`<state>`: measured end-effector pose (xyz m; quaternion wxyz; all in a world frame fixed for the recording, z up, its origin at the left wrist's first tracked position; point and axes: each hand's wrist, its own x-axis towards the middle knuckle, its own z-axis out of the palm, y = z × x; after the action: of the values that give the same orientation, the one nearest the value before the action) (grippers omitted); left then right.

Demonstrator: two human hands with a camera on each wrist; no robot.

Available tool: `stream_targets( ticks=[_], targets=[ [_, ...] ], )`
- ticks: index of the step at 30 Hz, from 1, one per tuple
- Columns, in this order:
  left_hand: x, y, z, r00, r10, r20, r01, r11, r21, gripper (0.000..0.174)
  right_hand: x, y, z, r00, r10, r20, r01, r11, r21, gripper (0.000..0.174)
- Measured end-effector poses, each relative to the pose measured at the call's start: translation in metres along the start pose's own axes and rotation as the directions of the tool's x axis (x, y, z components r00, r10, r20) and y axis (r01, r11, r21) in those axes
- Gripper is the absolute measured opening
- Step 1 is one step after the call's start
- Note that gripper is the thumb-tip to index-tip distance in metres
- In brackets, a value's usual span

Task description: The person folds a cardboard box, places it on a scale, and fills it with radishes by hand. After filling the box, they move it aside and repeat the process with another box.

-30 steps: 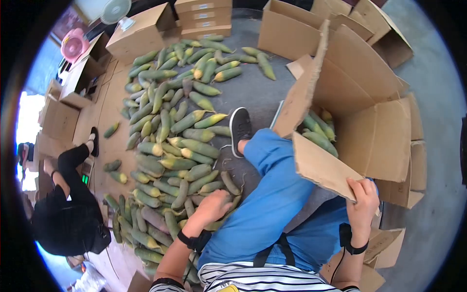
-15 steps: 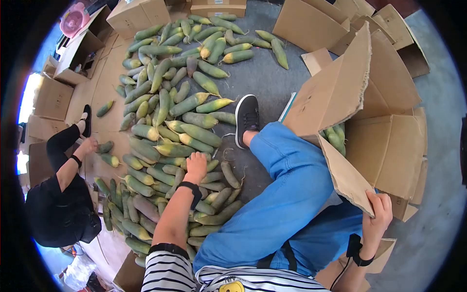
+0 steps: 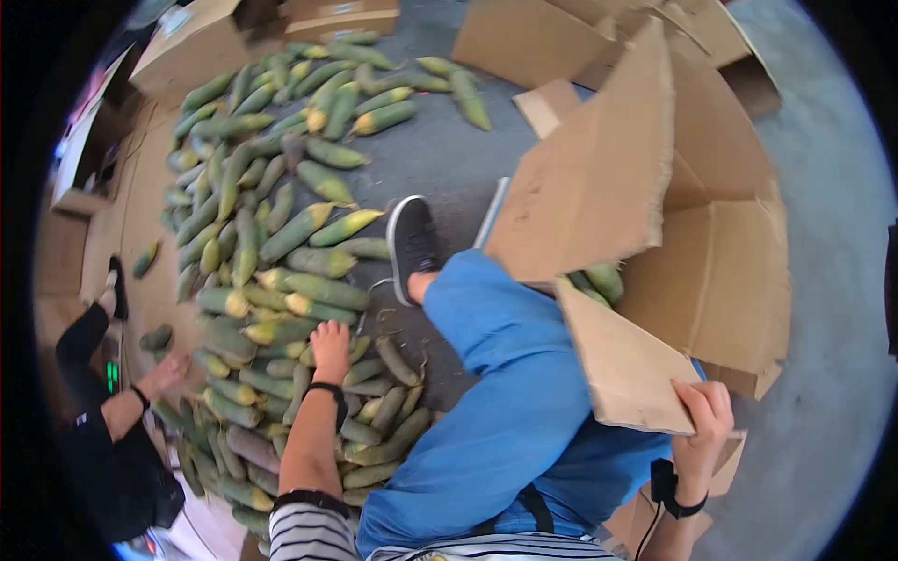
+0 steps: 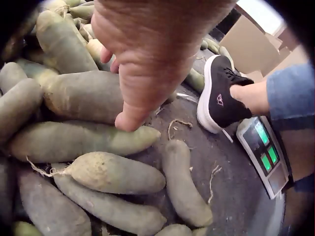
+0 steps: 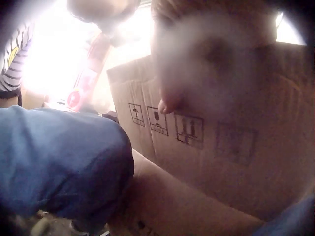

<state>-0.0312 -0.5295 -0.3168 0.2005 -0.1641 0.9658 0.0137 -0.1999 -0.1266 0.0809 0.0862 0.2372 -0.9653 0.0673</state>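
Note:
Long green vegetables [image 3: 318, 262] with yellowish ends lie in a wide heap. My left hand [image 3: 330, 351] is over the heap's right side; in the left wrist view, that hand [image 4: 152, 54] has its thumb and fingers spread over a thick vegetable [image 4: 83, 96], and its palm hides where they touch it. My right hand [image 3: 703, 425] pinches the edge of a cardboard flap [image 3: 627, 365] on an open carton [image 3: 716, 280]. Some vegetables [image 3: 606, 280] show inside the carton. In the right wrist view, the blurred right hand [image 5: 211, 59] is against printed cardboard [image 5: 187, 132].
My shoe [image 3: 412, 248] and blue trouser leg [image 3: 505, 374] are between heap and carton. A scale [image 4: 263, 152] with green digits stands beside the shoe. Another person's hand [image 3: 168, 372] is at the left, near small loose vegetables [image 3: 155, 338]. More cartons [image 3: 533, 42] stand at the back.
From beside my knee, my left hand has moved forward and left over the heap. My right hand keeps its hold on the flap. The other person's arm has extended towards the loose vegetables.

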Motion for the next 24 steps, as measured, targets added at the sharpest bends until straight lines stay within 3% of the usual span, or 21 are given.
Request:
stream_targets(
  ticks=[2, 4, 6, 7, 9, 10, 12, 14, 16, 18, 20, 22, 24],
  targets=[
    [-0.009, -0.003, 0.007, 0.999, 0.024, -0.046, -0.025, 0.999, -0.021, 0.045, -0.002, 0.003, 0.001, 0.999, -0.052, 0.001, 0.052, 0.998, 0.041, 0.03],
    [-0.026, -0.005, -0.024, 0.996, 0.032, -0.086, -0.043, 0.991, -0.127, 0.053, -0.003, 0.006, 0.0, 0.998, -0.055, -0.015, 0.055, 0.998, 0.016, 0.031],
    [-0.041, -0.013, -0.041, 0.992, -0.054, -0.118, 0.013, 0.944, -0.329, 0.061, -0.005, 0.008, 0.0, 0.997, -0.068, -0.03, 0.069, 0.998, 0.015, 0.033],
    [-0.049, -0.018, -0.046, 0.99, -0.035, -0.134, -0.01, 0.948, -0.317, 0.061, -0.007, 0.009, 0.0, 0.997, -0.078, -0.024, 0.079, 0.997, 0.028, 0.034],
    [-0.06, -0.028, -0.061, 0.933, -0.224, -0.283, -0.028, 0.737, -0.675, 0.066, -0.009, 0.009, 0.001, 0.994, -0.102, -0.033, 0.103, 0.993, 0.048, 0.038],
    [-0.064, -0.024, -0.085, 0.932, -0.206, -0.298, -0.048, 0.746, -0.665, 0.066, -0.01, 0.009, 0.002, 0.995, -0.083, -0.048, 0.085, 0.995, 0.048, 0.038],
    [-0.087, -0.001, -0.157, 0.908, -0.357, -0.219, -0.127, 0.263, -0.956, 0.068, -0.014, 0.01, 0.003, 0.989, -0.123, -0.079, 0.128, 0.99, 0.054, 0.037],
    [-0.109, 0.01, -0.23, 0.86, -0.325, -0.394, -0.284, 0.337, -0.897, 0.07, -0.018, 0.012, 0.007, 0.987, -0.117, -0.108, 0.124, 0.991, 0.058, 0.034],
    [-0.13, 0.041, -0.303, 0.763, -0.335, -0.552, -0.528, 0.168, -0.833, 0.072, -0.02, 0.012, 0.009, 0.983, -0.127, -0.133, 0.136, 0.989, 0.059, 0.03],
    [-0.132, 0.074, -0.352, 0.617, -0.346, -0.707, -0.736, 0.065, -0.674, 0.075, -0.023, 0.015, 0.014, 0.979, -0.126, -0.162, 0.138, 0.988, 0.068, 0.025],
    [-0.119, 0.119, -0.39, 0.545, -0.311, -0.779, -0.804, 0.069, -0.591, 0.074, -0.025, 0.016, 0.014, 0.979, -0.137, -0.154, 0.147, 0.987, 0.061, 0.019],
    [-0.106, 0.164, -0.425, 0.593, -0.155, -0.79, -0.77, 0.179, -0.613, 0.069, -0.025, 0.019, 0.013, 0.979, -0.13, -0.157, 0.144, 0.986, 0.08, 0.026],
    [-0.095, 0.189, -0.432, 0.596, -0.132, -0.792, -0.76, 0.228, -0.609, 0.064, -0.028, 0.019, 0.013, 0.98, -0.126, -0.151, 0.143, 0.984, 0.109, 0.032]
  ],
)
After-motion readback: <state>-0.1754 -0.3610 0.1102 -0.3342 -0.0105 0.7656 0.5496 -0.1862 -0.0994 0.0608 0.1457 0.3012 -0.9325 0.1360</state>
